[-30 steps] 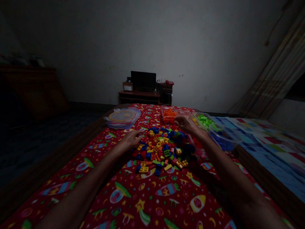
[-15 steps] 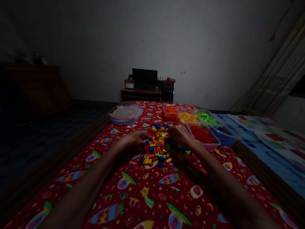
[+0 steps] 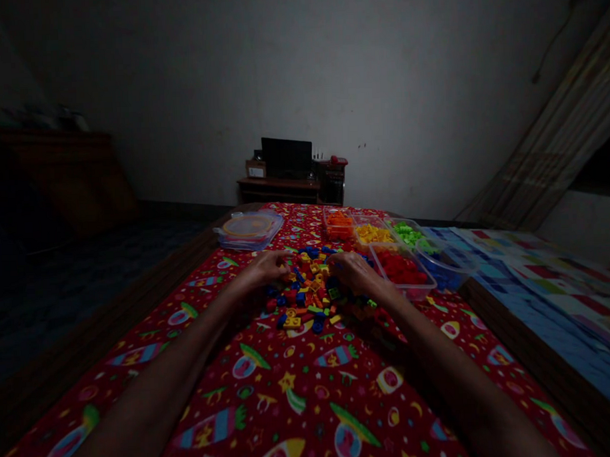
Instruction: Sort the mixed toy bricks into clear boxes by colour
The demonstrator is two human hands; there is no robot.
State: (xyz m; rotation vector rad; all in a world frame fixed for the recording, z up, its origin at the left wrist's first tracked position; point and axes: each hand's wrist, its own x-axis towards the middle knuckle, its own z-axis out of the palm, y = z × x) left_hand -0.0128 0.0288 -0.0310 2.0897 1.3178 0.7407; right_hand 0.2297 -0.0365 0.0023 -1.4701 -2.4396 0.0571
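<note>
Loose plastic bricks (image 3: 307, 296) heaped mid red cloth (image 3: 291, 415); L hand (image 3: 261, 270) & R hand (image 3: 355, 273) set at pile, fingers curled, hold can't be told; colour-split tubs (image 3: 399, 268) kept w/in reach, 12–2 o'clock.

Left hand (image 3: 263, 270) and right hand (image 3: 354, 273) touch a heap of plastic bricks (image 3: 307, 298) on a red printed cloth (image 3: 286, 416)

Glossy plastic bricks (image 3: 307, 292) and smooth clear plastic tubs (image 3: 406, 293) rest on matt printed cloth (image 3: 291, 415).
</note>
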